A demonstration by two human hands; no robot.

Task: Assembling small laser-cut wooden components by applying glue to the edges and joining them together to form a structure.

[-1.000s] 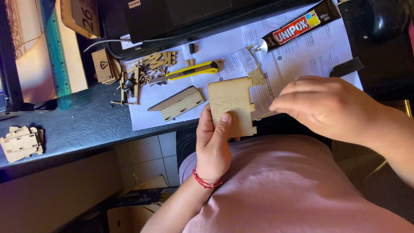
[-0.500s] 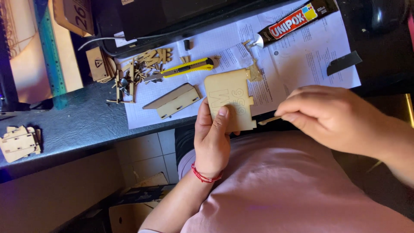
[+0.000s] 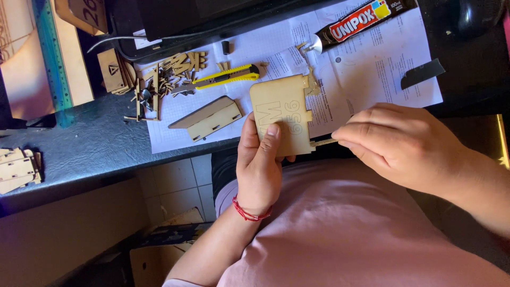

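Left hand (image 3: 258, 169) grips the notched wooden panel (image 3: 281, 114) just over the tabletop (image 3: 90, 154) edge, thumb pressed flat on its face. Right hand (image 3: 401, 143) pinches a thin wooden sliver (image 3: 322, 142), fingers closed tight, touching the panel's lower right edge. Best to keep the panel steady and the sliver level. Beyond the panel: yellow utility knife (image 3: 228, 77), glue tube (image 3: 361, 21).

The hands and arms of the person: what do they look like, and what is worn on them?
Both forearms are bare, with no sleeves in view. The left hand has a thin red cord bracelet around its wrist. The right hand shows no ring, watch or glove. No markings are visible.
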